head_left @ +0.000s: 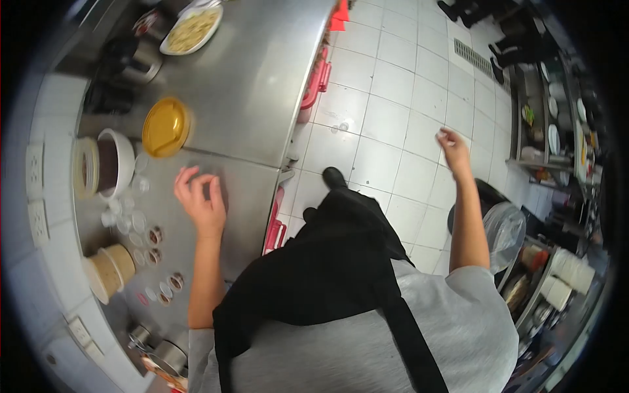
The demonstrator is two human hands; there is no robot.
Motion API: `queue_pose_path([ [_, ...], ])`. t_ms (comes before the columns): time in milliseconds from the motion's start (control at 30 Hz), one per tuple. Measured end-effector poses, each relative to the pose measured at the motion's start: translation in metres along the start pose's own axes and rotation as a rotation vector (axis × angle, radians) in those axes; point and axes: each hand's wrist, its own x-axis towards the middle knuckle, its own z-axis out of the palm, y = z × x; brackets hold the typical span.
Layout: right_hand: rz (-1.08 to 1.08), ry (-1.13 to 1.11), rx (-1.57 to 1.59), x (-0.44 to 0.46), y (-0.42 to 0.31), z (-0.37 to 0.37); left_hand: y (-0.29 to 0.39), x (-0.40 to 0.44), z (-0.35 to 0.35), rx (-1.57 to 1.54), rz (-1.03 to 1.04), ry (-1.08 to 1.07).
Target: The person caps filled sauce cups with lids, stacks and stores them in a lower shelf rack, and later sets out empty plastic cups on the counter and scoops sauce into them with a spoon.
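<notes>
My left hand point(202, 200) hovers over the steel counter point(246, 98), fingers curved but apart, with nothing visible in it. Beyond its fingertips is a round yellow lid or dish point(165, 127). Small clear plastic cups point(139, 183) cluster to its left, near a white bowl point(121, 160) of dark contents. Closer to me, several little cups with brown filling point(154, 236) stand among clear round lids. Out to the right, above the tiled floor, my right hand point(455, 154) is pinched; a small pale bit shows at its fingertips, too small to name.
An oval white dish of food point(192, 30) sits at the counter's far end. Tan tubs point(111, 270) and metal pots point(168, 357) line the wall side. Right of me stands a bin with a clear bag point(504, 232). Another person's dark shoes point(458, 12) are on the floor.
</notes>
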Motion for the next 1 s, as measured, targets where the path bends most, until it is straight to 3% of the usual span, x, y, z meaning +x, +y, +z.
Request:
queue_pose_path([
  [33,-0.021,0.015,-0.101,-0.011,0.028,0.018,0.016,0.023,0.014,-0.119,0.030,-0.021],
  [67,0.095,-0.087,-0.098,-0.020,0.023,0.031,0.026,0.048,0.029,-0.140,0.047,-0.084],
  [133,-0.013,-0.197,-0.258,-0.020,0.050,0.081,0.043,0.093,0.067,-0.175,0.075,-0.222],
  [200,0.024,-0.322,-0.315,-0.011,0.061,0.137,0.044,0.135,0.111,-0.106,0.097,-0.246],
  [300,-0.072,-0.613,-0.431,0.029,0.058,0.203,0.053,0.192,0.169,0.081,0.102,-0.270],
  [367,-0.188,-0.618,-0.449,0.058,0.088,0.259,0.073,0.217,0.192,0.151,0.050,-0.295],
  [500,-0.224,-0.837,-0.578,0.137,0.159,0.370,0.076,0.239,0.218,0.146,0.052,-0.369],
  [567,-0.174,-0.790,-0.525,0.167,0.205,0.435,0.080,0.234,0.220,0.038,-0.197,-0.346],
  [633,-0.105,-0.802,-0.524,0.189,0.237,0.494,0.081,0.229,0.219,0.248,-0.500,-0.195],
  [667,-0.140,-0.807,-0.573,0.199,0.247,0.513,0.033,0.207,0.167,0.103,-0.474,-0.245],
  [700,-0.177,-0.810,-0.624,0.207,0.256,0.530,0.034,0.206,0.163,0.120,-0.479,-0.246],
  [767,-0.268,-0.809,-0.684,0.211,0.282,0.576,0.071,0.221,0.216,0.202,-0.505,-0.267],
  [900,-0.081,-0.769,-0.672,0.217,0.315,0.641,0.086,0.235,0.273,0.238,-0.514,-0.349],
  [933,0.042,-0.805,-0.577,0.222,0.317,0.644,0.087,0.237,0.280,0.239,-0.506,-0.367],
  [1000,0.071,-0.855,-0.473,0.218,0.305,0.633,0.090,0.240,0.282,0.235,-0.494,-0.400],
])
